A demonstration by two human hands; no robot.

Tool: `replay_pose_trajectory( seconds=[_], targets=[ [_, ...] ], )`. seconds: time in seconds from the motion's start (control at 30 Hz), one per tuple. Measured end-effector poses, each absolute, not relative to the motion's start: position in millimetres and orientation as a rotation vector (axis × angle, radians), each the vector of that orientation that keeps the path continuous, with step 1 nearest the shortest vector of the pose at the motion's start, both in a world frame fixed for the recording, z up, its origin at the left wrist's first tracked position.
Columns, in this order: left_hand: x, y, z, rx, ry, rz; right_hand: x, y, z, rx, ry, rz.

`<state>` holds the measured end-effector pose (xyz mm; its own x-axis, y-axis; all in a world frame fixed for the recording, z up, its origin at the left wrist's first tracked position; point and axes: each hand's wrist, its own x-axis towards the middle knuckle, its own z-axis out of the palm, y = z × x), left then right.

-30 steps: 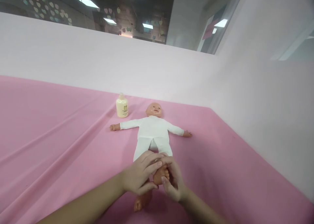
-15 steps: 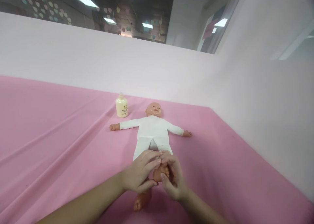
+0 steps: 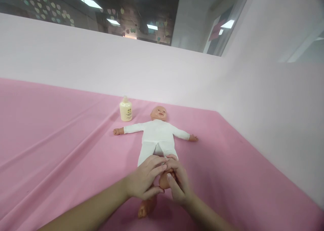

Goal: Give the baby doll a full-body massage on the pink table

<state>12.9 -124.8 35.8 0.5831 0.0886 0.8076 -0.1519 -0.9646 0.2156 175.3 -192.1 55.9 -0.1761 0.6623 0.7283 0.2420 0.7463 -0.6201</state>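
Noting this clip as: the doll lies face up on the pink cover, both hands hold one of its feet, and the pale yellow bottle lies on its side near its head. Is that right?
Not quite: the pale yellow bottle stands upright, as the head view shows. The rest holds: the doll lies face up, with both hands on one foot.

A pink-covered worktop [image 3: 240, 177] bearing a doll [image 3: 158, 133] and a bottle [image 3: 126, 112]
Pink cloth [image 3: 63, 109], creased in long slanting folds, covers it. The doll lies on its back, arms spread, head towards the far edge. The pale yellow bottle stands upright near that edge, farther from the far right corner than the doll.
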Motion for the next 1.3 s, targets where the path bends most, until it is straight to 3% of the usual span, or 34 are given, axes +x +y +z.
replay_pose_trajectory(
  seconds=[0.6,1.3],
  targets=[
    [12.7,-123.3,31.3,2.599,-0.057,1.303,174.6,-190.9,59.1,-0.698,-1.691,0.537],
    [13.6,-125.2,36.6,2.554,-0.104,1.284,172.3,-188.3,61.0,-0.653,-1.465,1.071]
  ],
)
